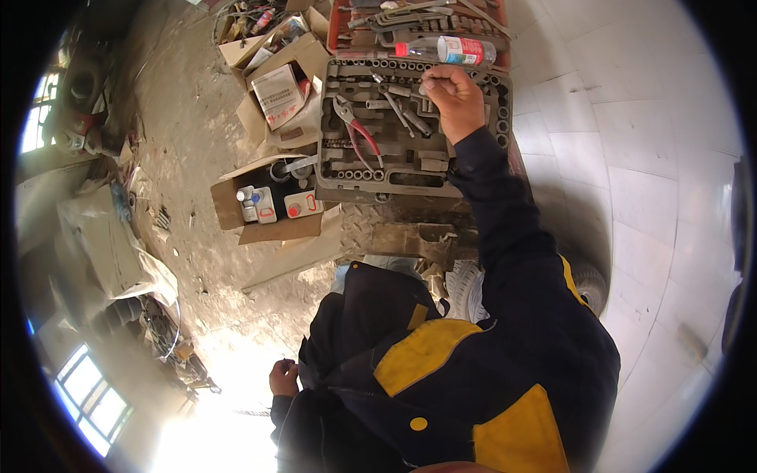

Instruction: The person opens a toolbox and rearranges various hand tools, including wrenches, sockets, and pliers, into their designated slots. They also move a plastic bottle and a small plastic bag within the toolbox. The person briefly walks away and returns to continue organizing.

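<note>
My right hand (455,98) reaches out over an open grey socket-set case (339,188) lying on the ground. Its fingertips pinch a small metal piece (430,76) above the case's far row of sockets. Pliers with red handles (359,130) and loose wrenches lie inside the case, left of the hand. My left hand (284,377) hangs low at my left side with its fingers curled, next to my dark jacket with yellow patches (441,370). Glare hides whether that hand holds anything.
A clear plastic bottle with a red-and-white label (459,50) lies beyond the case, in front of a red tool tray (341,27). Cardboard boxes (276,94) stand to the left, one holding small white containers (268,203). White gloves (465,288) lie near my knees. Pale tiles (631,158) run along the right.
</note>
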`<state>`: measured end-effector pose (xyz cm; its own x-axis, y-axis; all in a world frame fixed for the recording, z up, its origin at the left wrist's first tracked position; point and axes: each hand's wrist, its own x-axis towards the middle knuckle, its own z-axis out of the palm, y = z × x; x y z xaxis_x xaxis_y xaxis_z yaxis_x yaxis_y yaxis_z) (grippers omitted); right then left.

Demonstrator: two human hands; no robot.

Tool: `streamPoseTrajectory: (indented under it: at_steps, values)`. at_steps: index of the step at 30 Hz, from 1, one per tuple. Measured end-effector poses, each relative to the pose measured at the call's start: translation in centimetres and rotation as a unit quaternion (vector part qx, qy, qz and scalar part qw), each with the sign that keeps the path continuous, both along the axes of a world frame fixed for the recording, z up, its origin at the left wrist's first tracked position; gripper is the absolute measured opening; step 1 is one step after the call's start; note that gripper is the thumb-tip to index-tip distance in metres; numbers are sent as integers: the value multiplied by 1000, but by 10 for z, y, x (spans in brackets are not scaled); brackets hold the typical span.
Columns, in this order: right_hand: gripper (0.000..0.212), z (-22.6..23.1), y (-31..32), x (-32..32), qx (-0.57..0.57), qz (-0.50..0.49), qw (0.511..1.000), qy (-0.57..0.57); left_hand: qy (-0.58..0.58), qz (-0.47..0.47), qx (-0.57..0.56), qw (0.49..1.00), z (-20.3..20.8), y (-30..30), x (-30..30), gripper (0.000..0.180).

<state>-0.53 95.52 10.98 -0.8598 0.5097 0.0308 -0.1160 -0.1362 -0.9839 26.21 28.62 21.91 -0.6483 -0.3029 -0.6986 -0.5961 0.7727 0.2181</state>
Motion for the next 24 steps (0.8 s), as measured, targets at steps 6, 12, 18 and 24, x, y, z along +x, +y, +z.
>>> streamPoseTrajectory:
  at_steps: [6, 12, 18, 24]
  values:
    - [17, 3, 0, 16, -106, -20, 993, -49, 6, -8, 10, 1000, -3, -3, 7, 27]
    - [22, 5, -2, 35, -104, -63, 980, -155, 12, 30, 17, 999, 4, 8, 0, 29]
    - [25, 0, 12, 55, -135, -101, 966, -198, 17, 67, 66, 995, -1, 1, -5, 28]
    - [30, -1, 24, 69, -156, -119, 960, -200, 16, 194, 186, 963, -11, -13, -2, 19]
